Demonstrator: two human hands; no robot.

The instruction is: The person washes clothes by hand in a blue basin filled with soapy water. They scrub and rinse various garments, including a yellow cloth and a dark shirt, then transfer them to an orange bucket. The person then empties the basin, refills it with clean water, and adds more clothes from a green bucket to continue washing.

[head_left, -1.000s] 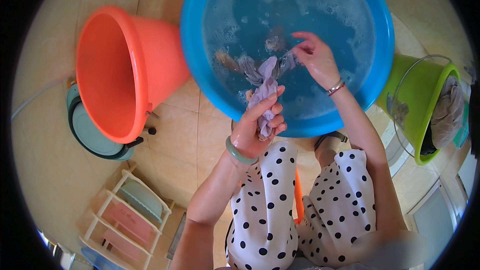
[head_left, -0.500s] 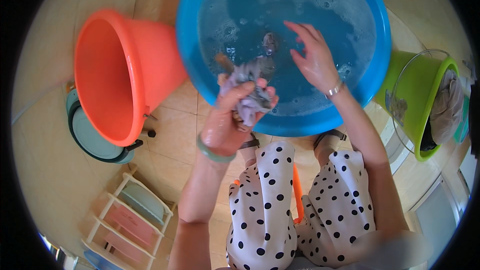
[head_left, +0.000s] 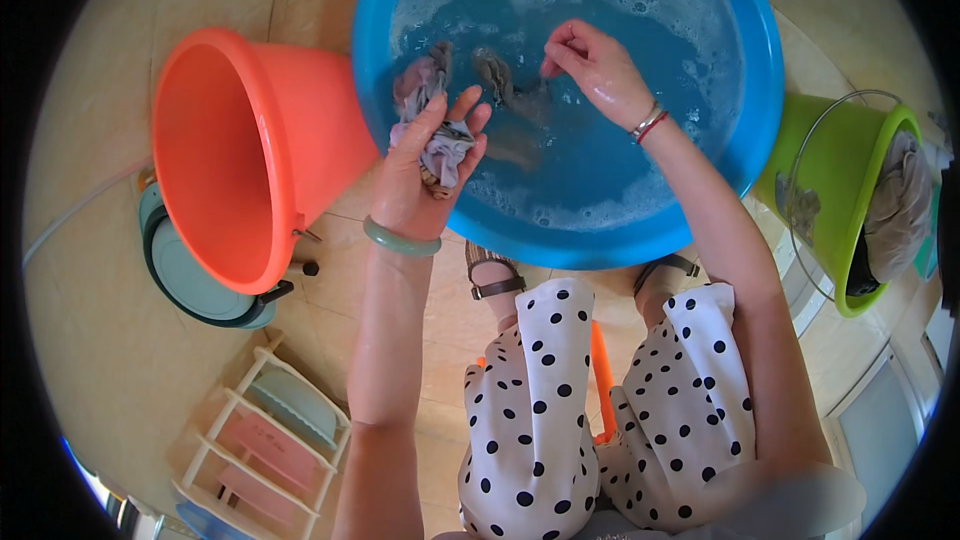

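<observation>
My left hand (head_left: 420,165) is palm up over the near left rim of a large blue tub (head_left: 368,50), its fingers curled around a wet, crumpled grey-lilac cloth (head_left: 447,152). A brownish ribbed edge shows at the heel of the palm. Past the fingertips, a pinkish-grey bunch of cloth (head_left: 424,78) hangs over the water; whether it is the same piece I cannot tell. My right hand (head_left: 598,72) is above the soapy water with thumb and fingers pinched together. Just left of those fingertips a dark grey-brown cloth (head_left: 493,75) floats, partly under water; contact with it is unclear.
An orange bucket (head_left: 285,130) lies tipped on the left, beside a teal folded stool or basin (head_left: 200,265). On the right a green bucket (head_left: 825,155) with a wire handle holds greyish fabric (head_left: 897,205). A slatted rack (head_left: 265,440) is at the lower left.
My left hand has moved left with the cloth, toward the tub's rim. My right hand has shifted slightly up and left, its spread fingers now pinched. The floating cloth shows more at the surface.
</observation>
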